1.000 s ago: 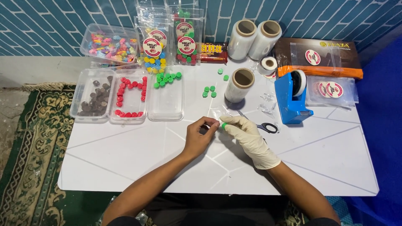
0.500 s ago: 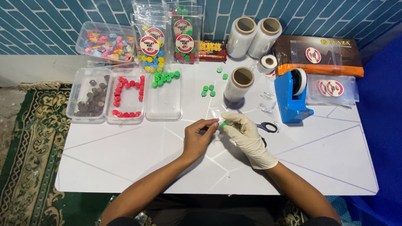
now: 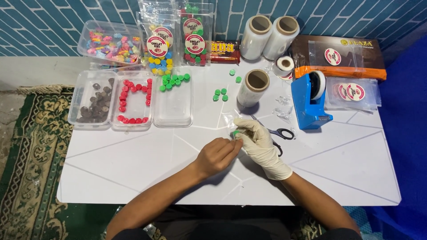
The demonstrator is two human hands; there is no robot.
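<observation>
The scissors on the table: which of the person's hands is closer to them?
The right. The gloved right hand lies directly beside the scissors, partly over them. The bare left hand sits farther away, on the far side of the right hand.

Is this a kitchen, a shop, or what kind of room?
Probably a small home candy-packing spot, not a kitchen: a low white table over a green patterned carpet, clear trays of red round sweets, rolls of clear wrap and a blue tape dispenser.
</observation>
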